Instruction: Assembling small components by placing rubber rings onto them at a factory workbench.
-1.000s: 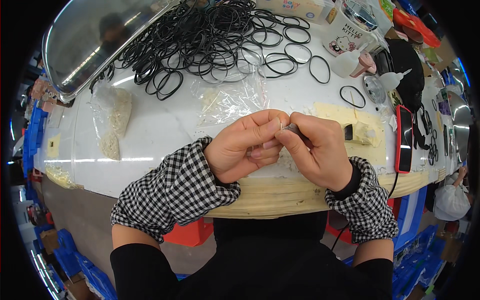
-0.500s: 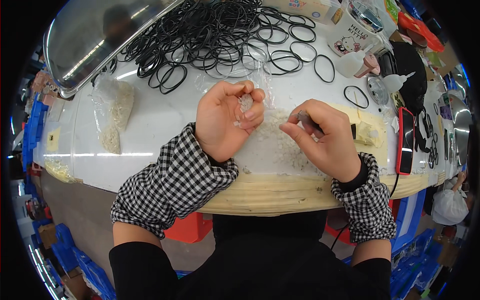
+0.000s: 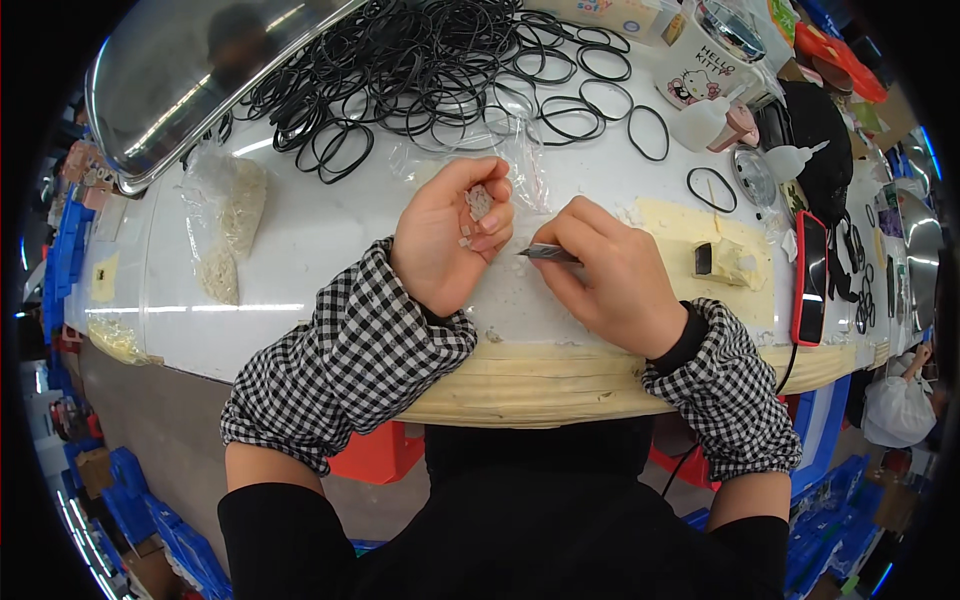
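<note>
My left hand (image 3: pixel 445 240) is turned palm up over the table with its fingers curled. A clump of small whitish pieces (image 3: pixel 480 203) rests against the curled fingers, and a few loose bits lie on them lower down. Close by on the right, my right hand (image 3: pixel 615 275) pinches a short dark-grey metal tool (image 3: pixel 550 253). Its pointed tip faces the left hand, a small gap away from it. Whether it is a blade or tweezers I cannot make out. The rest of the tool is hidden inside my fingers.
Black rubber rings (image 3: pixel 430 70) lie heaped at the back. A clear bag of pale pieces (image 3: pixel 235 220) lies left, below a shiny metal tray (image 3: pixel 200 80). On the right are a wrapped yellowish block (image 3: pixel 730 262), a red-cased phone (image 3: pixel 811 280) and a white cup (image 3: pixel 705 65).
My right hand has moved slightly left and turned, so the tool's point now shows toward my left hand. The pale bits seen on the table between the hands are mostly out of sight.
</note>
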`<state>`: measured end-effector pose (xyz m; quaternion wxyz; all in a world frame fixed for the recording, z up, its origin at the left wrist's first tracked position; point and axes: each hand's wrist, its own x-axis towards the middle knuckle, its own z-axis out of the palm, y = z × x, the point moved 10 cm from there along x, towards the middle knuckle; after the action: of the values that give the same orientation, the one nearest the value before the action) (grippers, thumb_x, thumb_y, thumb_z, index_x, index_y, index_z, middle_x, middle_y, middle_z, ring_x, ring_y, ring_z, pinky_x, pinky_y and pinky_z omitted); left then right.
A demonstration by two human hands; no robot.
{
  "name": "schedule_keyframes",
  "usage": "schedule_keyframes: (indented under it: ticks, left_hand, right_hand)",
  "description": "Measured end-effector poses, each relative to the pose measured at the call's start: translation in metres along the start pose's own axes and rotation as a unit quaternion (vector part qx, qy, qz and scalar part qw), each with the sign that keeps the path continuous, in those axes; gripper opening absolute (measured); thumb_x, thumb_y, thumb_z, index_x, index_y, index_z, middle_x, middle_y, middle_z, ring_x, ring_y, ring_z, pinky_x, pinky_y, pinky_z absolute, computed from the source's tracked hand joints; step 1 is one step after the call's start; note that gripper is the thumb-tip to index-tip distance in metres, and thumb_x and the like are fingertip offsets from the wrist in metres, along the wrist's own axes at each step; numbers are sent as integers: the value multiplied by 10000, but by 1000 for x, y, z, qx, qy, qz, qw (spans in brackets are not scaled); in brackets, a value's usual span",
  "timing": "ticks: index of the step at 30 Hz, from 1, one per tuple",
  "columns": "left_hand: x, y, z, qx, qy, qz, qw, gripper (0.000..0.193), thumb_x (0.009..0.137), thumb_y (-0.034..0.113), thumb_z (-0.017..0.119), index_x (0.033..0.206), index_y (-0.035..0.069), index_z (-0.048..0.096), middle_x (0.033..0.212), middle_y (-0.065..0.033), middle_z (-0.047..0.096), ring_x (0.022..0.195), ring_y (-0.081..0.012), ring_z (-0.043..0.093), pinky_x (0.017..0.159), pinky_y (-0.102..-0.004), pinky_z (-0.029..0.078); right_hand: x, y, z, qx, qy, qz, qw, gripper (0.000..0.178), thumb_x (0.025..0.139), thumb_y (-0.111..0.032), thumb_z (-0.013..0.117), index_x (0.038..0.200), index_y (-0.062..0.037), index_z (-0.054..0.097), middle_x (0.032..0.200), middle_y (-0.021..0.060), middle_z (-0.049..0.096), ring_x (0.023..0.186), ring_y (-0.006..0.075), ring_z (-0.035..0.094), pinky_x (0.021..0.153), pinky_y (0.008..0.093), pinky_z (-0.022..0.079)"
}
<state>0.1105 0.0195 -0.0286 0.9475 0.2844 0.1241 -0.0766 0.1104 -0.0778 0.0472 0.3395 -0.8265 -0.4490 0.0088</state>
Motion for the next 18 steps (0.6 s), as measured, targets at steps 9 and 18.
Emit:
schedule_keyframes:
  ticks: [9,18]
  left_hand:
    - [-16,-21,26,174,-47,-22,983,236,934,203,521,994,-6,614,813,8,576,560,-29,351,502,-173,290]
    - [-18,-8,32,219,-54,35,974,211,923,177,538,997,-1,625,819,-15,609,564,-27,346,510,-171,292]
  right_hand:
    - [-1,-4,-55,64,180,-3,982,136,752,19,664,869,-16,606,773,59,542,644,144,580,541,232,451]
    - [-2,-12,-57,84,157,-25,984,247,728,97,601,935,-24,660,831,67,580,674,140,601,562,234,487]
